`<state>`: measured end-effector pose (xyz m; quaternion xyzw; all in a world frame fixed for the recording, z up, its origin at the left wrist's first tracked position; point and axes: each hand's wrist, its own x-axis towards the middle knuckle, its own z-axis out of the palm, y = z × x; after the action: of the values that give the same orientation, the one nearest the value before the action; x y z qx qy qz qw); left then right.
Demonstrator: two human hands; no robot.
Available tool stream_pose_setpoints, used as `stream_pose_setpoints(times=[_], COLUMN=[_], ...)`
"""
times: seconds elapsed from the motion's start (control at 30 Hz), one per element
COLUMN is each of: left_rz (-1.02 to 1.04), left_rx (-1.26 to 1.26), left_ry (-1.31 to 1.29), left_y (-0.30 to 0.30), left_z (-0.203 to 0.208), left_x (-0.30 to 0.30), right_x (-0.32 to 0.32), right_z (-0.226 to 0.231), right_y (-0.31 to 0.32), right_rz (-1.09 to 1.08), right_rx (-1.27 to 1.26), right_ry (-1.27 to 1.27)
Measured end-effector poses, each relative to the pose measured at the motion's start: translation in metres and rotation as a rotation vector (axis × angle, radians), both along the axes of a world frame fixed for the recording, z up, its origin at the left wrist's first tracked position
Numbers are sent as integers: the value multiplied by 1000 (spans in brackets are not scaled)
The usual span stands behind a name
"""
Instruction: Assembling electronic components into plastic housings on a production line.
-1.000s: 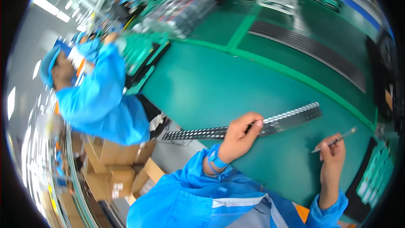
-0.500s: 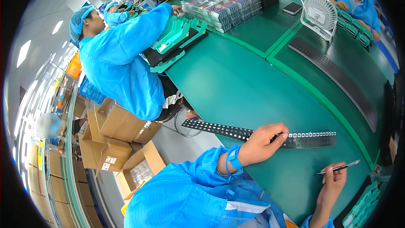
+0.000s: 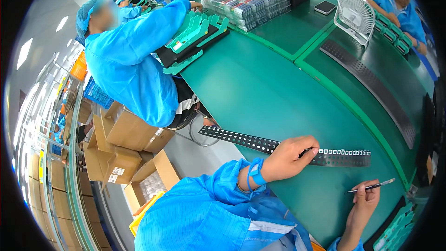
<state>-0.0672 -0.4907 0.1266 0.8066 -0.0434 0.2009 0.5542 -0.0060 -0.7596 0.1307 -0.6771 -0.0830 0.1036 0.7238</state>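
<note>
A long black strip (image 3: 244, 141) with rows of round holes lies across the near part of the green table, its left end reaching past the table edge. My left hand (image 3: 289, 160) is over its middle, thumb and fingers pinched on it. Right of that hand, a row of small pale squares runs along the strip's far edge. Lower right, my right hand (image 3: 364, 203) holds a slim pen-like tool (image 3: 382, 184) with a dark shaft and a silvery end pointing right; its exact kind is unclear. The tool is apart from the strip.
Another long dark strip (image 3: 367, 86) lies farther right, near a white fan (image 3: 355, 16) and a phone (image 3: 324, 7). Stacked clear trays (image 3: 246, 7) and green fixtures (image 3: 189, 35) stand at the back. A co-worker (image 3: 130, 65) sits left; open cartons (image 3: 139, 130) are on the floor.
The whole view has shifted slightly. Both hands keep their holds and hardly move. The co-worker at the left has turned the head a little.
</note>
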Motion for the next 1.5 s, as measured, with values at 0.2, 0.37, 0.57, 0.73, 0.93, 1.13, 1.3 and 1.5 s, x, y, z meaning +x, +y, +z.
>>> stream_pose_setpoints(times=[0.2, 0.37, 0.57, 0.73, 0.93, 1.13, 1.3, 1.5], left_rz=[-3, 0, -2, -11, -8, -15, -24, -26], left_rx=[26, 53, 62, 57, 59, 73, 66, 78], left_ry=[14, 18, 31, 39, 50, 31, 35, 34], left_y=[1, 1, 1, 1, 0, 1, 1, 1], left_z=[0, 1, 2, 1, 2, 2, 4, 3], left_x=[1, 1, 4, 4, 2, 2, 2, 1], right_x=[0, 1, 4, 4, 0, 1, 1, 0], right_z=[-3, -5, -6, -5, -2, -1, -2, -1], right_y=[5, 2, 0, 1, 2, 3, 2, 5], right_rz=[-29, -21, -7, -5, -3, -4, 3, -16], right_rx=[11, -10, -27, -28, -37, -23, -23, -21], right_ry=[-26, -28, -25, -28, -25, -26, -25, -25])
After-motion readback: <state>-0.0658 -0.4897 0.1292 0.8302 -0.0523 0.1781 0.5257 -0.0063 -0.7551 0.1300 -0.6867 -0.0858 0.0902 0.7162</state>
